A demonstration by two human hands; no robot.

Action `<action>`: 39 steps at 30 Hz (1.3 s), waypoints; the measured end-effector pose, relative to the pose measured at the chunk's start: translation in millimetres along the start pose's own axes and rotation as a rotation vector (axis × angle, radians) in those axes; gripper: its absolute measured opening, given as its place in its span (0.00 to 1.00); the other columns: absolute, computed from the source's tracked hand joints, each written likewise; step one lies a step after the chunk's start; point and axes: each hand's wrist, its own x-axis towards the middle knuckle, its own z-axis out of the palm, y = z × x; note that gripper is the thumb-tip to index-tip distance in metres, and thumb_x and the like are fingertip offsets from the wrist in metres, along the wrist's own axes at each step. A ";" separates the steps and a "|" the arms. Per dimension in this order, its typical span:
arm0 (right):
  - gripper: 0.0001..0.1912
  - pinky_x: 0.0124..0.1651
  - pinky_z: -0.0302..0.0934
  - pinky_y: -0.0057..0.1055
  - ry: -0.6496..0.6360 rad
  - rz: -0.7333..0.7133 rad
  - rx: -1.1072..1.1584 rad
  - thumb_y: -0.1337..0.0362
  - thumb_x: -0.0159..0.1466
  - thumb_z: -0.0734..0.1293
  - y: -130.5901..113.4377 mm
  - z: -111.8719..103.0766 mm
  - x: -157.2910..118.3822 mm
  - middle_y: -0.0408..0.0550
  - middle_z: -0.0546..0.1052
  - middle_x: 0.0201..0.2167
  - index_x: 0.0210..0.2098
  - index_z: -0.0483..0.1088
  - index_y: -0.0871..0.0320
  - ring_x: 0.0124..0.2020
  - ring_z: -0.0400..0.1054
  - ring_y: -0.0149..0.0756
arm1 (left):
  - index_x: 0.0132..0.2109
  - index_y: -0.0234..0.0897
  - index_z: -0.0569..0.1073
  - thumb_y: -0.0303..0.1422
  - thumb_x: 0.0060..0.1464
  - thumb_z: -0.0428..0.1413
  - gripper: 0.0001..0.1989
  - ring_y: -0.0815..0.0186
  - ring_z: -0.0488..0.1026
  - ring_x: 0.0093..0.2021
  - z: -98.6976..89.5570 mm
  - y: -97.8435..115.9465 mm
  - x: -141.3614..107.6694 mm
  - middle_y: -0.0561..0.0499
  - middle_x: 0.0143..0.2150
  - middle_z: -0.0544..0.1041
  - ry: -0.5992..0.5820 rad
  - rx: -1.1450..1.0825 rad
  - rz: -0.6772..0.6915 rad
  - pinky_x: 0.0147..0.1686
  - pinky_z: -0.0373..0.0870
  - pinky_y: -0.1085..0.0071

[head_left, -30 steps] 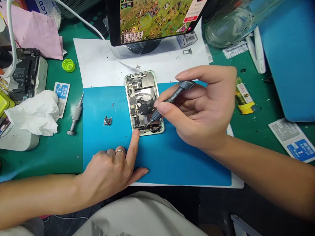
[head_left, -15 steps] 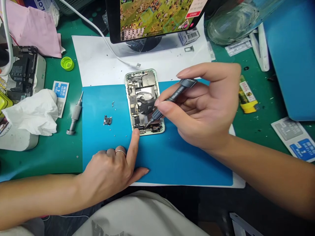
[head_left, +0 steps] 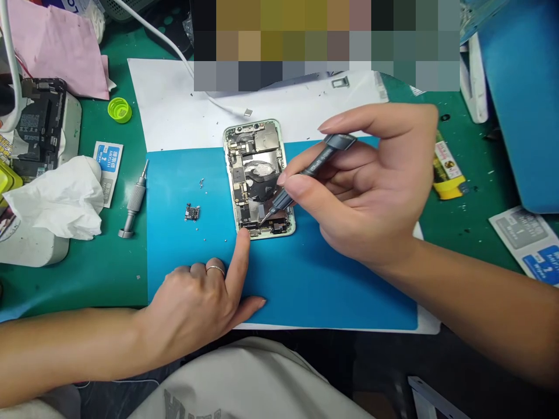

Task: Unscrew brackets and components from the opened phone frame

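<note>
An opened phone (head_left: 261,157) with its inner boards exposed lies on the blue mat (head_left: 183,174). My right hand (head_left: 371,180) is closed on a dark grey precision screwdriver (head_left: 317,163), held at a slant between thumb and fingers. Its tip points down at the parts along the phone's bottom end; whether it sits in a screw is too small to tell. With its index finger stretched out, my left hand (head_left: 205,297) touches the phone's lower left corner. The thumb is apart, the other fingers are bent, and nothing is held. A small black component (head_left: 192,212) lies left of the phone.
Tiny screws (head_left: 201,183) lie on the mat. A second screwdriver (head_left: 135,201) rests left of it, near a crumpled tissue (head_left: 59,198) and a green cap (head_left: 119,110). A white cable (head_left: 161,41) runs above. A yellow-ended tube (head_left: 448,169) lies right. Blurred blocks cover the top.
The camera view has shifted slightly. Both hands and the screwdriver keep nearly the same pose at the phone. Pixel blocks now hide the screen and jar at the top.
</note>
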 end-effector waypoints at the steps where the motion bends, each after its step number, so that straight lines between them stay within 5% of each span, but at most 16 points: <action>1: 0.22 0.24 0.70 0.24 -0.002 -0.008 -0.006 0.67 0.62 0.75 0.5 0.0 0.4 0.36 0.73 0.31 0.51 0.65 0.50 0.26 0.72 0.26 | 0.69 0.20 0.60 0.52 0.66 0.48 0.40 0.66 0.65 0.17 0.1 0.0 0.0 0.54 0.22 0.65 -0.002 -0.002 0.001 0.15 0.53 0.68; 10: 0.20 0.25 0.72 0.26 0.000 0.036 -0.002 0.66 0.64 0.73 -1.2 0.1 -1.5 0.37 0.71 0.32 0.51 0.65 0.47 0.31 0.75 0.30 | 0.70 0.19 0.59 0.52 0.66 0.47 0.40 0.65 0.64 0.17 1.1 0.4 -0.3 0.54 0.21 0.66 0.009 -0.006 0.005 0.15 0.52 0.68; 13: 0.16 0.27 0.75 0.26 0.050 0.049 -0.037 0.62 0.65 0.72 -2.2 -0.1 -3.2 0.40 0.71 0.41 0.50 0.66 0.44 0.34 0.77 0.30 | 0.71 0.21 0.58 0.53 0.67 0.47 0.40 0.65 0.64 0.17 -0.1 -0.7 0.8 0.54 0.21 0.65 -0.001 -0.008 0.012 0.15 0.51 0.69; 18: 0.18 0.31 0.78 0.27 0.097 -0.032 -0.072 0.63 0.64 0.72 -2.5 -4.0 -6.1 0.43 0.67 0.51 0.51 0.67 0.43 0.38 0.77 0.31 | 0.71 0.24 0.57 0.55 0.67 0.45 0.41 0.66 0.64 0.17 -1.6 -1.5 2.8 0.53 0.21 0.66 -0.028 -0.024 0.013 0.16 0.47 0.69; 24: 0.29 0.35 0.77 0.26 0.005 -0.202 -0.003 0.64 0.65 0.71 -5.2 0.7 -10.3 0.41 0.63 0.57 0.61 0.62 0.36 0.38 0.78 0.28 | 0.72 0.28 0.56 0.56 0.68 0.42 0.40 0.67 0.64 0.16 0.3 1.9 0.9 0.52 0.22 0.67 -0.011 0.007 0.018 0.15 0.44 0.68; 28: 0.32 0.30 0.77 0.24 -0.069 -0.321 -0.007 0.66 0.59 0.76 -0.5 10.2 -13.7 0.40 0.71 0.47 0.59 0.64 0.43 0.38 0.79 0.31 | 0.66 0.29 0.68 0.49 0.70 0.44 0.30 0.67 0.68 0.18 8.4 0.1 -1.5 0.52 0.23 0.70 0.138 -0.050 0.118 0.16 0.49 0.69; 32: 0.29 0.31 0.79 0.27 -0.148 -0.251 -0.002 0.67 0.59 0.76 4.6 14.8 -16.6 0.40 0.74 0.47 0.56 0.64 0.45 0.40 0.80 0.33 | 0.56 0.30 0.74 0.39 0.72 0.45 0.20 0.70 0.69 0.19 16.4 -3.3 -0.5 0.55 0.22 0.70 0.303 -0.211 0.270 0.16 0.51 0.71; 39: 0.27 0.32 0.79 0.29 -0.147 -0.199 0.031 0.66 0.60 0.75 6.3 15.8 -17.4 0.39 0.75 0.46 0.54 0.64 0.45 0.40 0.80 0.34 | 0.44 0.33 0.74 0.37 0.71 0.44 0.17 0.70 0.70 0.19 17.7 -6.3 3.9 0.56 0.22 0.71 0.296 -0.397 0.280 0.17 0.52 0.71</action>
